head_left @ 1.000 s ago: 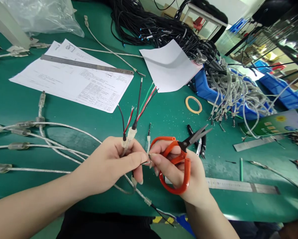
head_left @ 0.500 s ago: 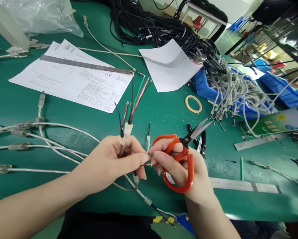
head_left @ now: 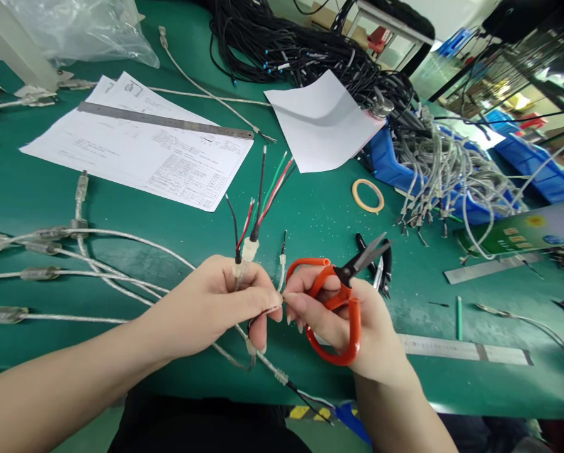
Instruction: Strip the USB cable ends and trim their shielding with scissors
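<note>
My left hand point(head_left: 229, 299) is closed around clear-jacketed cables whose stripped ends stick up. Above its fingers rise black, red and green wires point(head_left: 267, 198) from a pale collar point(head_left: 250, 249), with a second, shorter bundle of black and red wires point(head_left: 242, 229) beside it. Between the left thumb and fingers runs a thin wire toward my right hand point(head_left: 329, 308). The right thumb and fingertips pinch at its tip, touching the left fingertips. Hooked in the right hand are orange-handled scissors point(head_left: 342, 277), blades parted and pointing up and right.
Black-handled cutters point(head_left: 380, 270) and a tape roll point(head_left: 368, 195) lie right of the hands. Printed sheets point(head_left: 140, 157) with a steel ruler point(head_left: 168, 121) lie at the back left. Blue bins point(head_left: 388, 163) hold grey cables. More clear cables point(head_left: 116, 236) cross the left side.
The wire bundles in my left hand have tilted slightly to the right. The scissors have turned a little, with their blades pointing more upward. Both hands stay together.
</note>
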`<action>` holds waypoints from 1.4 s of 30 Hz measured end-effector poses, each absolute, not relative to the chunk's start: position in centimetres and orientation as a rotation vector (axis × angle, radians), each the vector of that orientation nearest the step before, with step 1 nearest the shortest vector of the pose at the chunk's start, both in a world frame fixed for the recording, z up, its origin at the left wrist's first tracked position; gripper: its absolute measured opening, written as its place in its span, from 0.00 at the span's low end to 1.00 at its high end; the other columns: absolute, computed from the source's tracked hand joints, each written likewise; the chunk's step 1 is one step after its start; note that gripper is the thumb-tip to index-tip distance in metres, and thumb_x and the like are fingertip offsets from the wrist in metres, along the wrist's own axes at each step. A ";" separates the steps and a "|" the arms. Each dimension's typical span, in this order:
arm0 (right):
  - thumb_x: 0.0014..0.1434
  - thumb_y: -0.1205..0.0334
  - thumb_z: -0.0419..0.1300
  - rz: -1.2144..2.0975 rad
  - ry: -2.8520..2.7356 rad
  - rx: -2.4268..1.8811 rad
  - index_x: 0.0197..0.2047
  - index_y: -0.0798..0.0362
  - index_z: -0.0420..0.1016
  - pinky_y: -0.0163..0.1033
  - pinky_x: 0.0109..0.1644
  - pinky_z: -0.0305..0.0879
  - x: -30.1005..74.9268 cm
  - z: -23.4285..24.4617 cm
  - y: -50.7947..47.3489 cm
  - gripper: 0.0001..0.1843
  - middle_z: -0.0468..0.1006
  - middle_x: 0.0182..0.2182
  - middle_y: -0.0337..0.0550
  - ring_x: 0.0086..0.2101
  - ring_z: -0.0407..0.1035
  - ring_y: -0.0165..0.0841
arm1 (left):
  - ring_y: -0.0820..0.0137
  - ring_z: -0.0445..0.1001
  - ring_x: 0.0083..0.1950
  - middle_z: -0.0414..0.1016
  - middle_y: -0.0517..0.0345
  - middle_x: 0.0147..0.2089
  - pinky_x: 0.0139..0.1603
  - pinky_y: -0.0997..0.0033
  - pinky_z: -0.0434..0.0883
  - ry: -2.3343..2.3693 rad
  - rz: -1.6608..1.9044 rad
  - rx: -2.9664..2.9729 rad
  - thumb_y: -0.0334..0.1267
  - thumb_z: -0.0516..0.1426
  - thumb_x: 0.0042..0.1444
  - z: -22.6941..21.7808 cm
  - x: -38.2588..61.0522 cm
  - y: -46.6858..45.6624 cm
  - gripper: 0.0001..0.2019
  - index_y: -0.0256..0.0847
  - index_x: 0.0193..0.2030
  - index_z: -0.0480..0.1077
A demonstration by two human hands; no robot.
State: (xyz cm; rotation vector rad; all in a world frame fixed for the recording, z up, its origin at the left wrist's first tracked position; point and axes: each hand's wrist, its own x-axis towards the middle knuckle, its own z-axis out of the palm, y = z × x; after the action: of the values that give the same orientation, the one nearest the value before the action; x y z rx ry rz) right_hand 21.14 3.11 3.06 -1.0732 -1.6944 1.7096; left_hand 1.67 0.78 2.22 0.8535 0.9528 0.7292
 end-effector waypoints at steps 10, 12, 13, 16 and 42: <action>0.62 0.62 0.60 1.761 -1.625 -1.121 0.31 0.54 0.70 0.29 0.21 0.56 20.7 3.1 3.0 0.08 0.65 0.21 0.35 0.21 0.57 0.24 | 0.76 0.66 0.23 0.74 0.65 0.17 0.29 0.76 0.62 0.896 0.717 0.830 0.31 0.57 0.53 2.2 1.6 0.8 0.09 0.42 0.23 0.69; 0.62 0.62 0.61 1.690 -1.612 -1.109 0.30 0.54 0.70 0.29 0.22 0.58 21.0 3.1 3.4 0.09 0.67 0.22 0.36 0.22 0.60 0.24 | 0.76 0.66 0.22 0.72 0.66 0.15 0.28 0.76 0.62 0.886 0.727 0.819 0.30 0.56 0.52 2.4 1.3 0.9 0.09 0.42 0.22 0.68; 0.62 0.62 0.61 1.649 -1.600 -1.090 0.29 0.54 0.71 0.29 0.23 0.59 21.1 3.1 3.7 0.10 0.68 0.23 0.37 0.22 0.61 0.24 | 0.76 0.66 0.22 0.72 0.66 0.15 0.28 0.76 0.63 0.885 0.737 0.816 0.30 0.56 0.52 2.4 1.2 0.9 0.10 0.42 0.21 0.68; 0.63 0.61 0.62 1.583 -1.544 -1.044 0.28 0.55 0.73 0.30 0.26 0.62 21.4 3.1 4.3 0.12 0.72 0.25 0.38 0.24 0.65 0.24 | 0.76 0.69 0.25 0.75 0.64 0.17 0.31 0.77 0.65 0.892 0.772 0.819 0.32 0.58 0.56 2.3 1.1 1.0 0.10 0.42 0.24 0.71; 0.51 0.57 0.72 1.928 -1.347 -1.099 0.32 0.53 0.71 0.35 0.30 0.64 18.8 1.8 2.5 0.14 0.71 0.25 0.36 0.25 0.65 0.27 | 0.78 0.55 0.24 0.69 0.63 0.25 0.24 0.77 0.55 1.005 1.033 0.674 0.42 0.60 0.59 1.3 1.9 1.0 0.08 0.45 0.32 0.78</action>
State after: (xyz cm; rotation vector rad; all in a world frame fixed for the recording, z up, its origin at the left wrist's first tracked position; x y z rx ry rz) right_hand 18.80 2.51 1.78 -1.0992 -1.3474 1.9278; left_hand 1.93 1.00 1.34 0.6735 1.0050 1.0334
